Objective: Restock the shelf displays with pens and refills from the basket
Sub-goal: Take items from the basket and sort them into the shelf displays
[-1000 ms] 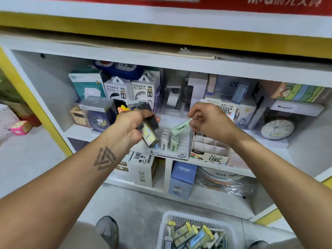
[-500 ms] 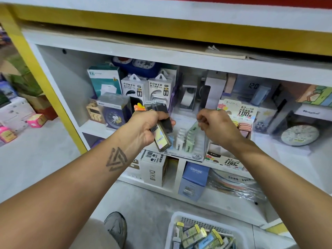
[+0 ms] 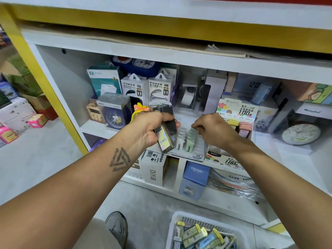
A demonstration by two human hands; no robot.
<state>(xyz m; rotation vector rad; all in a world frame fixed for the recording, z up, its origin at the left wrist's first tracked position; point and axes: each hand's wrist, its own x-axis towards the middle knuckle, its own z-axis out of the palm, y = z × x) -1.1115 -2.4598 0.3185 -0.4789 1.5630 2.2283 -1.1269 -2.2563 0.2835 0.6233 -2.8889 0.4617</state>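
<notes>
Pale-green refill case (image 3: 191, 132) is pinched in the right hand (image 3: 214, 131) fingertips, going into a slot of the clear display tray (image 3: 197, 150) on the shelf; best to keep it upright, line it with the row already seated, and push straight down. Left hand (image 3: 149, 128) is clenched around a small stack of refill cases (image 3: 165, 141) just left of the tray, count unclear; white basket (image 3: 175, 223) below the tray is cut off, and the slot floor is hidden.

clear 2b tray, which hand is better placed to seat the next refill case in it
Right. The right hand is already at the clear tray, fingertips on a green case in its rows. The left hand is full, gripping a bundle of refill cases to feed from.
</notes>
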